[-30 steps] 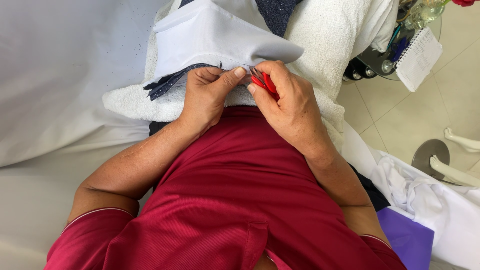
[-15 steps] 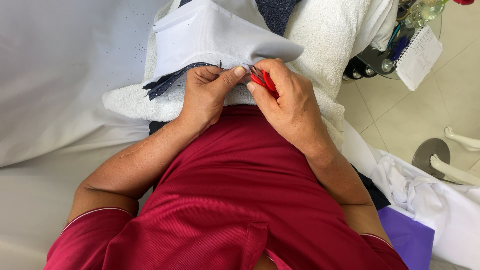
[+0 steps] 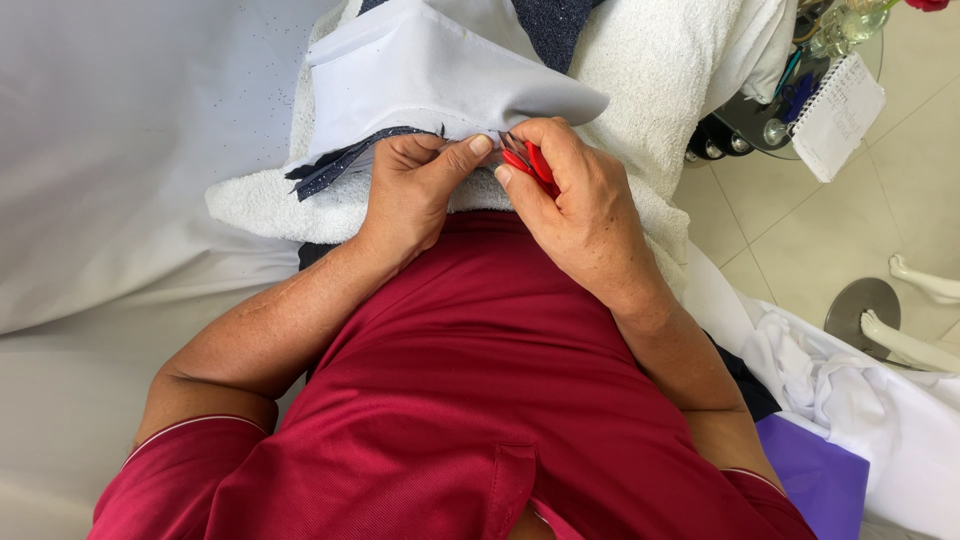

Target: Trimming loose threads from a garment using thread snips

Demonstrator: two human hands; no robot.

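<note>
Our left hand (image 3: pixel 415 190) pinches the white cloth (image 3: pixel 430 75) edge | our right hand (image 3: pixel 575 205) grips red snips (image 3: pixel 535 165), fingers curled, hands touching

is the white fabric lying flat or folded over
Folded over: the white fabric doubles back on itself above the towel, its edge pinched by the left hand beside the red snips.

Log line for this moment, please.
left hand: pinches white fabric edge | right hand: grips red snips at seam | support: white towel
</note>
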